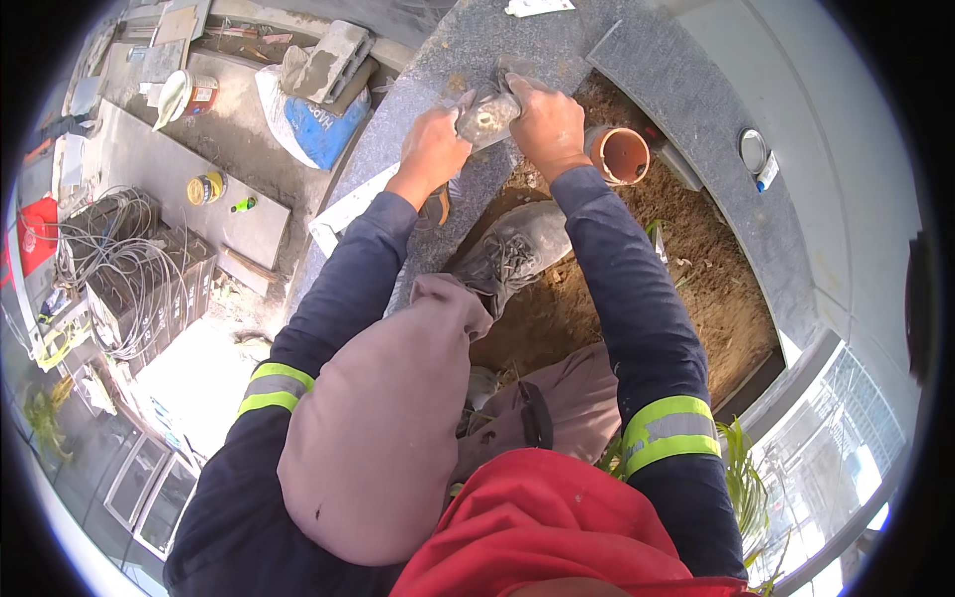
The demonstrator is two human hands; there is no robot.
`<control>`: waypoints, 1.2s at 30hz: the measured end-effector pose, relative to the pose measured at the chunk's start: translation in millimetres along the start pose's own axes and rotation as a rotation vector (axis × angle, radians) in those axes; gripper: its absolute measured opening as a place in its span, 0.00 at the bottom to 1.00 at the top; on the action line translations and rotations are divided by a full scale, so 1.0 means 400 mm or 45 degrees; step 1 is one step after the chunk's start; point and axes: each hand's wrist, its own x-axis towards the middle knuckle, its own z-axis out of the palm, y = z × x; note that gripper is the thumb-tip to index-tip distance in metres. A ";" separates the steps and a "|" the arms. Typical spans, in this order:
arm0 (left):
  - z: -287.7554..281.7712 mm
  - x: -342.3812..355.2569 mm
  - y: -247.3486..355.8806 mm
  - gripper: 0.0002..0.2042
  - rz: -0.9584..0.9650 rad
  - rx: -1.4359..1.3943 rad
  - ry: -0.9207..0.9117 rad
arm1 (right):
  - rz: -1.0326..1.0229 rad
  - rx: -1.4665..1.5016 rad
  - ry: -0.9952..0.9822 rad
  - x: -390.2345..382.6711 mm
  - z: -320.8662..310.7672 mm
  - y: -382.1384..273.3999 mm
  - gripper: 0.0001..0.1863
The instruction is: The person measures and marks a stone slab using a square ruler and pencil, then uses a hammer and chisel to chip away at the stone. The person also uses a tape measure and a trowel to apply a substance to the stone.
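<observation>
My left hand (435, 149) and my right hand (549, 124) are out in front of me, both closed on a crumpled clear plastic bag (487, 117). Something pale and lumpy shows through the plastic; I cannot make out what it is. The bag is held just over a grey stone slab (398, 129). Beneath my hands lies a long white strip (350, 214), partly hidden by my left forearm. By my left wrist is a small orange-brown object (436, 205), mostly covered. An orange clay pipe or pot (622, 156) stands in the soil beside my right wrist.
Brown soil (716, 289) fills the bed under my right arm, where my dusty shoe (532, 239) rests. Left are a concrete block (343, 60), a blue-and-white sack (323, 129), a bucket (189, 97) and tangled cables (124, 259). A round tin lid (753, 151) lies on the right-hand slab.
</observation>
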 end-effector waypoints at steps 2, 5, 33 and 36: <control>0.005 -0.015 0.015 0.25 0.001 -0.047 0.011 | 0.084 -0.079 -0.042 0.041 -0.008 0.018 0.13; 0.010 -0.005 0.027 0.20 -0.016 0.014 -0.026 | 0.086 -0.083 -0.019 0.054 -0.002 0.011 0.17; 0.015 0.028 -0.041 0.19 0.447 0.000 0.114 | -0.139 0.054 -0.002 0.050 0.033 -0.005 0.18; 0.015 0.025 -0.016 0.17 0.086 -0.062 0.037 | -0.013 -0.024 -0.099 0.120 0.005 -0.026 0.15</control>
